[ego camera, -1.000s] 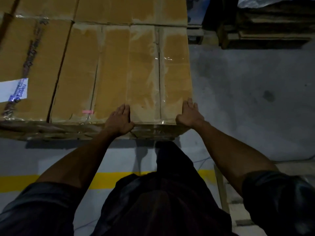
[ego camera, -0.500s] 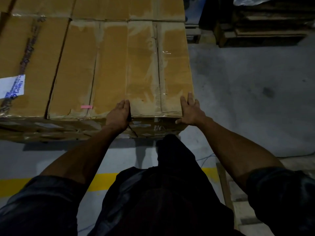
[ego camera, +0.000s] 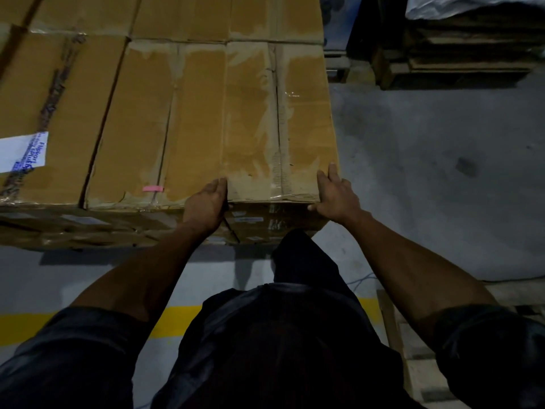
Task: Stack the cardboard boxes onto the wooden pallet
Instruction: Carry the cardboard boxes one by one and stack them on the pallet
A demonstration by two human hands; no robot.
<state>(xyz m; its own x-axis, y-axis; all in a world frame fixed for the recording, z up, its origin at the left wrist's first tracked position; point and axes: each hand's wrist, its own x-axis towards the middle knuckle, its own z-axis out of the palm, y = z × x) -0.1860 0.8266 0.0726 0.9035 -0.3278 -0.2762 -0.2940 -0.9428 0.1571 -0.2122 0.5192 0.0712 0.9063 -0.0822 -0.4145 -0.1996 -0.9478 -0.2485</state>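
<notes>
As the head view shows it, the person stands at the near edge of a stack of cardboard boxes and has both hands on the rightmost box (ego camera: 253, 122) of the top layer. The left hand (ego camera: 206, 202) is curled over its near left corner, the fingers pushed into the seam beside the neighbouring box (ego camera: 132, 128). The right hand (ego camera: 334, 194) clasps the near right corner, fingers flat along the outer side and thumb under the front edge. The box lies level and flush with its neighbours, over the grey floor (ego camera: 427, 172). I judge that this is the step of taking hold of one box. The next move probably calls for a firm squeeze from both sides and a pull toward the body. A wooden pallet (ego camera: 395, 326) lies low at the right.
</notes>
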